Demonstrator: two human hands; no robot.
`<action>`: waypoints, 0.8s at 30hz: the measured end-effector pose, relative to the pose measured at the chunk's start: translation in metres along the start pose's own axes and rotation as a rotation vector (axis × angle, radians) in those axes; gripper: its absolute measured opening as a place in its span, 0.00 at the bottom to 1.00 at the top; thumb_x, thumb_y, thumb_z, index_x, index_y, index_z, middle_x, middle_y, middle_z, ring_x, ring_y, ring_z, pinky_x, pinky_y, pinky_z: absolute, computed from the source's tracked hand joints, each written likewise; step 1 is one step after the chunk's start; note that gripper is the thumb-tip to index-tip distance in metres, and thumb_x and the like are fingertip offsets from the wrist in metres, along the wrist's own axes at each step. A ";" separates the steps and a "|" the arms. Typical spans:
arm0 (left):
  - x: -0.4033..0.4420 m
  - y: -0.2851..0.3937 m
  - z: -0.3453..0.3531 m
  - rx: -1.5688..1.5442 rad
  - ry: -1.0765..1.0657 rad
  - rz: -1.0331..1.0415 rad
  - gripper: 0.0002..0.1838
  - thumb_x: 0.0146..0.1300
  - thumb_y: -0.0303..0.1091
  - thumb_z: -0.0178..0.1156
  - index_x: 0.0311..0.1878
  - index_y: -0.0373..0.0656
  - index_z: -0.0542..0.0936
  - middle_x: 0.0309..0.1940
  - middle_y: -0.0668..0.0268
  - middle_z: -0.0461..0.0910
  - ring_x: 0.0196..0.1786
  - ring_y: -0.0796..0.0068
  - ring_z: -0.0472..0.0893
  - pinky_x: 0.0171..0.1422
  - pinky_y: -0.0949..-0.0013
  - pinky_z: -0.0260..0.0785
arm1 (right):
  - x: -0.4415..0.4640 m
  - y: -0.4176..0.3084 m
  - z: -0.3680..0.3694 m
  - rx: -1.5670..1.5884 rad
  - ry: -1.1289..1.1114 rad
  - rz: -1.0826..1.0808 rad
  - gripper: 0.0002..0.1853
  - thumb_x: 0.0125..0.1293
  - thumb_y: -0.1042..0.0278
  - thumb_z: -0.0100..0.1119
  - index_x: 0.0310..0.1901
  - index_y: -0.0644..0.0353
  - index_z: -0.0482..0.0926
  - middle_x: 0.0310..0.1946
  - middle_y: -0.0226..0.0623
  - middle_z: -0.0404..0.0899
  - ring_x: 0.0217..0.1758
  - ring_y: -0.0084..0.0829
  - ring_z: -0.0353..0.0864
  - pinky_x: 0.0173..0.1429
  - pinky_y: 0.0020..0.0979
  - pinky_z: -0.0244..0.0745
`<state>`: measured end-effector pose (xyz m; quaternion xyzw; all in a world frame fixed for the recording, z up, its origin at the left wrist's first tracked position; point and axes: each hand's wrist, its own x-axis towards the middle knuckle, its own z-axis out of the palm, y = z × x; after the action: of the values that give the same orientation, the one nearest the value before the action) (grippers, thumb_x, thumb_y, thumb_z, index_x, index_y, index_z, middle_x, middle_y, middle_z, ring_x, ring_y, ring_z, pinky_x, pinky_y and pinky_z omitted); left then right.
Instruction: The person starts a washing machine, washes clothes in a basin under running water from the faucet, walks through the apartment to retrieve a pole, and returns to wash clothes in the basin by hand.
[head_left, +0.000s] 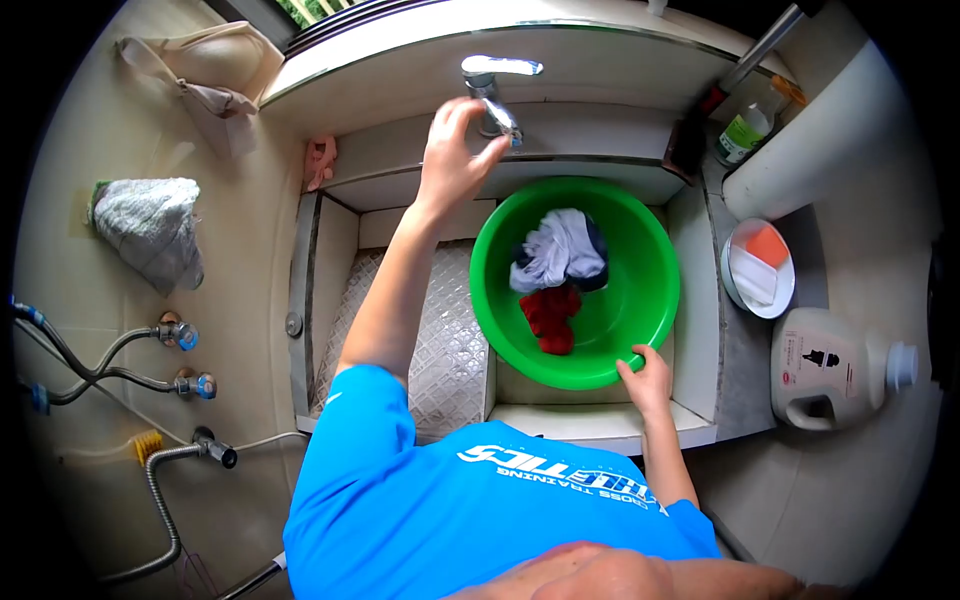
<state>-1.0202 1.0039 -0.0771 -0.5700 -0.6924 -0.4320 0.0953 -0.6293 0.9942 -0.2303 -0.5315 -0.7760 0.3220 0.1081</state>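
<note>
A green basin [645, 330] sits in the right part of the sink, with a light grey and dark cloth [563, 247] and a red cloth [550, 318] lying inside it. At the basin's near right rim, my right hand [646, 378] has its thumb and fingers closed on the edge. My left hand [457, 160] is raised beside the chrome faucet [490, 105], fingers spread and curved, with nothing visible held in it. The fingertips are close to the spout; whether they touch it cannot be made out.
On the right ledge are a white bowl [733, 262] with soap bars, a large detergent jug [825, 365] and a green-labelled bottle [743, 135]. A brush [688, 140] leans at the back right corner. Hoses and valves [180, 332] line the left wall.
</note>
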 end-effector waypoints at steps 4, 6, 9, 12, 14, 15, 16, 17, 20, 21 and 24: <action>0.050 0.005 0.042 0.473 -0.042 0.035 0.26 0.52 0.42 0.60 0.55 0.54 0.67 0.54 0.64 0.67 0.60 0.63 0.64 0.58 0.49 0.56 | -0.001 -0.001 -0.001 0.024 0.058 -0.053 0.20 0.46 0.62 0.64 0.40 0.64 0.74 0.31 0.45 0.75 0.26 0.36 0.74 0.34 0.36 0.68; 0.069 0.001 0.056 0.514 -0.005 0.060 0.18 0.54 0.42 0.57 0.49 0.57 0.72 0.48 0.68 0.73 0.53 0.66 0.71 0.55 0.46 0.58 | -0.001 -0.003 -0.002 0.022 0.035 -0.030 0.19 0.46 0.63 0.64 0.39 0.64 0.74 0.30 0.46 0.74 0.26 0.37 0.73 0.34 0.36 0.68; 0.094 -0.034 0.070 0.465 0.071 0.160 0.05 0.54 0.41 0.55 0.32 0.55 0.77 0.27 0.69 0.77 0.32 0.65 0.78 0.38 0.58 0.66 | -0.001 -0.007 -0.005 0.038 0.038 -0.031 0.19 0.46 0.64 0.64 0.39 0.64 0.74 0.29 0.46 0.73 0.26 0.38 0.73 0.34 0.36 0.68; 0.100 -0.042 0.060 0.182 0.115 0.087 0.04 0.56 0.35 0.55 0.35 0.51 0.77 0.31 0.66 0.78 0.35 0.61 0.78 0.42 0.62 0.69 | -0.001 -0.010 -0.006 0.068 -0.004 0.028 0.19 0.47 0.66 0.63 0.40 0.63 0.73 0.33 0.48 0.73 0.33 0.44 0.74 0.39 0.39 0.69; 0.099 -0.032 0.052 0.155 0.090 0.041 0.07 0.56 0.33 0.55 0.38 0.49 0.76 0.33 0.64 0.78 0.37 0.61 0.77 0.42 0.64 0.70 | 0.000 -0.015 -0.009 0.067 -0.021 0.051 0.19 0.47 0.65 0.63 0.40 0.63 0.73 0.34 0.48 0.73 0.32 0.43 0.74 0.38 0.39 0.69; 0.095 -0.027 0.051 0.160 0.125 0.122 0.09 0.53 0.31 0.57 0.39 0.46 0.75 0.32 0.61 0.77 0.36 0.60 0.76 0.41 0.62 0.70 | -0.001 -0.016 -0.011 0.062 -0.036 0.060 0.19 0.47 0.65 0.63 0.41 0.64 0.73 0.34 0.48 0.72 0.31 0.43 0.74 0.38 0.39 0.69; 0.088 -0.020 0.052 0.156 0.118 0.116 0.09 0.53 0.31 0.57 0.39 0.46 0.75 0.32 0.61 0.77 0.36 0.60 0.76 0.41 0.62 0.70 | 0.000 -0.017 -0.011 0.059 -0.041 0.068 0.19 0.47 0.65 0.63 0.41 0.64 0.73 0.34 0.48 0.72 0.31 0.43 0.74 0.38 0.39 0.69; 0.079 -0.010 0.057 0.164 0.335 0.292 0.10 0.50 0.27 0.58 0.38 0.44 0.74 0.31 0.60 0.76 0.35 0.60 0.76 0.39 0.62 0.69 | 0.000 -0.017 -0.011 0.062 -0.047 0.078 0.19 0.47 0.65 0.63 0.40 0.64 0.73 0.34 0.48 0.72 0.31 0.43 0.74 0.38 0.39 0.69; 0.004 0.027 0.080 -0.263 0.222 0.353 0.14 0.40 0.19 0.58 0.34 0.40 0.72 0.28 0.60 0.73 0.33 0.59 0.73 0.37 0.62 0.69 | 0.003 -0.019 -0.011 0.060 -0.047 0.085 0.19 0.47 0.66 0.63 0.40 0.64 0.73 0.34 0.48 0.72 0.31 0.43 0.74 0.38 0.39 0.69; -0.025 0.040 0.092 -0.199 0.012 0.355 0.16 0.36 0.18 0.57 0.33 0.40 0.72 0.27 0.61 0.73 0.33 0.58 0.73 0.36 0.63 0.69 | 0.002 -0.019 -0.011 0.050 -0.044 0.076 0.19 0.47 0.66 0.63 0.40 0.64 0.73 0.34 0.49 0.73 0.31 0.43 0.74 0.37 0.39 0.69; -0.120 0.029 0.155 -0.107 -0.484 0.126 0.21 0.41 0.21 0.60 0.43 0.43 0.72 0.50 0.49 0.66 0.42 0.54 0.75 0.41 0.58 0.71 | 0.002 -0.015 -0.006 0.032 -0.014 0.061 0.18 0.47 0.66 0.64 0.40 0.64 0.73 0.34 0.49 0.73 0.31 0.44 0.74 0.38 0.39 0.69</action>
<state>-0.8992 1.0276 -0.2320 -0.7032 -0.6341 -0.3123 -0.0768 -0.6381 0.9950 -0.2168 -0.5507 -0.7549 0.3414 0.1012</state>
